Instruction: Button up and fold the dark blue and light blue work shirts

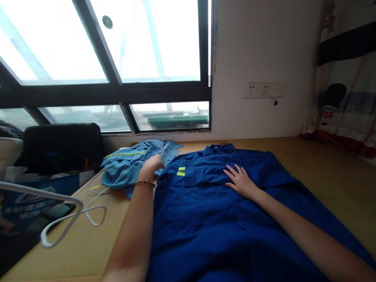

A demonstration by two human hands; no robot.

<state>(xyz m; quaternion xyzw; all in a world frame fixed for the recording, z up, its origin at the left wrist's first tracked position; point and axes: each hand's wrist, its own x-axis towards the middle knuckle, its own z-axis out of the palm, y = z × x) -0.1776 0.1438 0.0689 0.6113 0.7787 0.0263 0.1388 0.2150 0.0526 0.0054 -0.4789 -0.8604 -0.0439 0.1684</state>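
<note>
A dark blue long-sleeved work jacket (199, 203) lies spread front-up, its collar toward the window wall and a yellow-and-grey reflective patch (181, 171) on the chest. My right hand (241, 182) rests on its chest, fingers spread flat. At the jacket's left shoulder edge is my left hand (152, 163), with a braided bracelet on the wrist. Its fingers are curled closed; what they hold, if anything, is hidden. Just beyond that hand lies a crumpled light blue shirt (123, 168) with a yellow-green stripe.
A white cable (78, 203) loops over the tan tabletop (96, 250) on the left. Beside it stand a black chair back (63, 145) and a dark blue printed bag (32, 199). Behind are a window (161, 88) and a wall socket (258, 90); a patterned curtain (346, 86) hangs at right.
</note>
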